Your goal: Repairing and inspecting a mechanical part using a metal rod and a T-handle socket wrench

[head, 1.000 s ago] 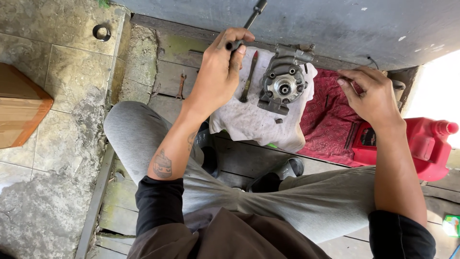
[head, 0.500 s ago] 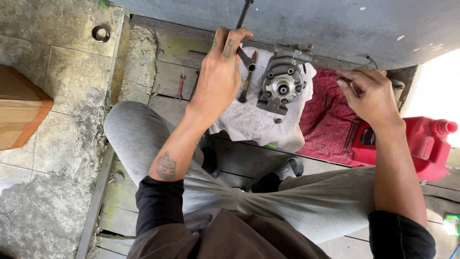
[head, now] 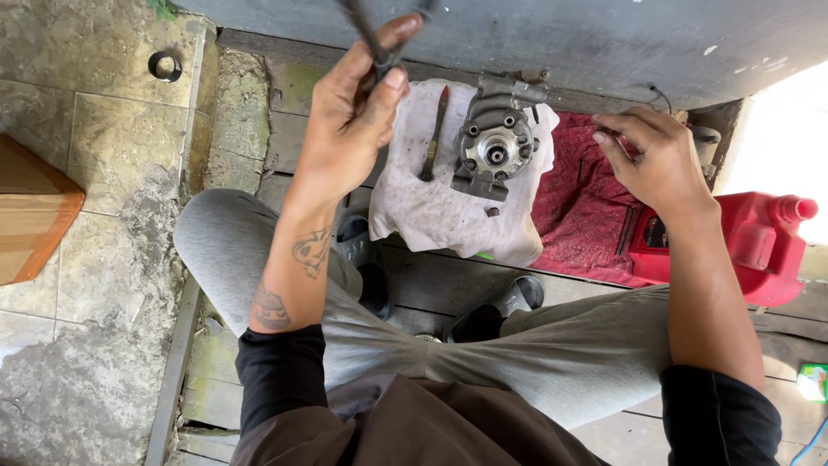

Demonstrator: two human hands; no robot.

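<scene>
My left hand (head: 349, 125) is raised above the white cloth (head: 440, 216) and grips a dark, thin metal tool (head: 366, 30) that runs up out of the top of the view. On the cloth stands a grey metal engine part (head: 496, 142) with a round hub, and a slim metal tool (head: 434, 134) lies to its left. My right hand (head: 655, 160) hovers over the red patterned cloth (head: 578, 207), fingers curled, pinching something too small to make out.
A red plastic fuel can (head: 746, 246) stands at the right on the wooden planks. A grey slab wall (head: 561, 39) runs along the top. A black ring (head: 164, 65) lies on the stone paving at top left, a wooden board (head: 30, 216) at the left edge. My bent legs fill the foreground.
My left hand has lifted the dark tool up and toward me, off the cloth. The right hand has stayed over the red cloth.
</scene>
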